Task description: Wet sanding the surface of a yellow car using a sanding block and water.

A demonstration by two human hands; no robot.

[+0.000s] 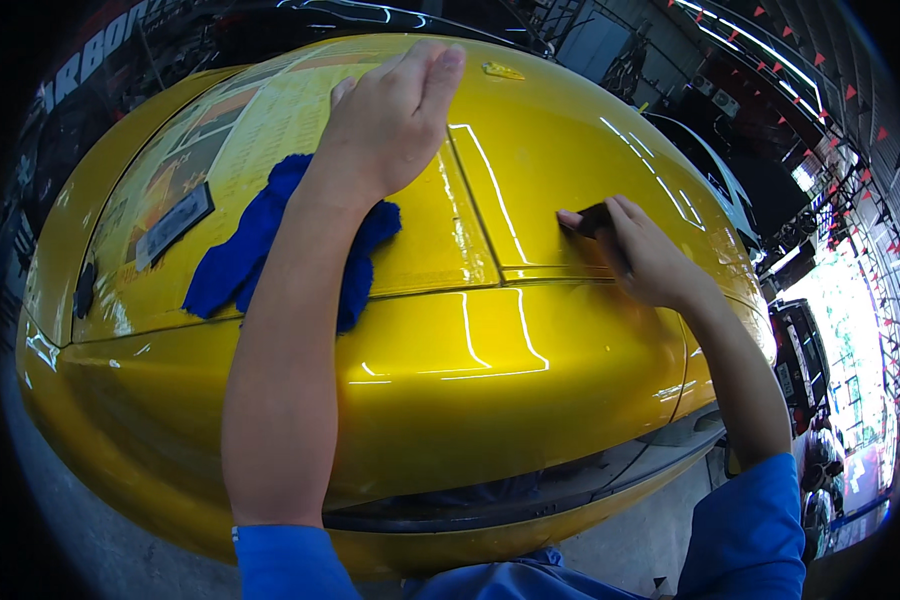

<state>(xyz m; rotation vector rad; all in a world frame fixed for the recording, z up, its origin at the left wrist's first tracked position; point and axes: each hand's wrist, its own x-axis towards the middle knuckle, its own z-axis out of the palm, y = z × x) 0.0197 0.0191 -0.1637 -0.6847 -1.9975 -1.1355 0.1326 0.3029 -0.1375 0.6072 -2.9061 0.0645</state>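
A glossy yellow car panel [560, 120] spreads out below me. My right hand [645, 255] grips a small dark block [592, 220] against the panel, near a seam; the block's exact kind is unclear. Farther up and to the left is my left hand [390, 125], back toward me, thumb stretched out and a fingertip showing apart on its left side. Its other fingers are mostly hidden, and I see nothing held in it. Beneath my left forearm lies a crumpled blue cloth [245, 250] on the yellow surface.
A flat grey rectangular piece [175, 226] rests left of the cloth, and a small black item [84, 290] sits farther left. A small yellow emblem-like piece [503, 71] is at the far side. Other vehicles, including a dark car [800, 365], stand at right.
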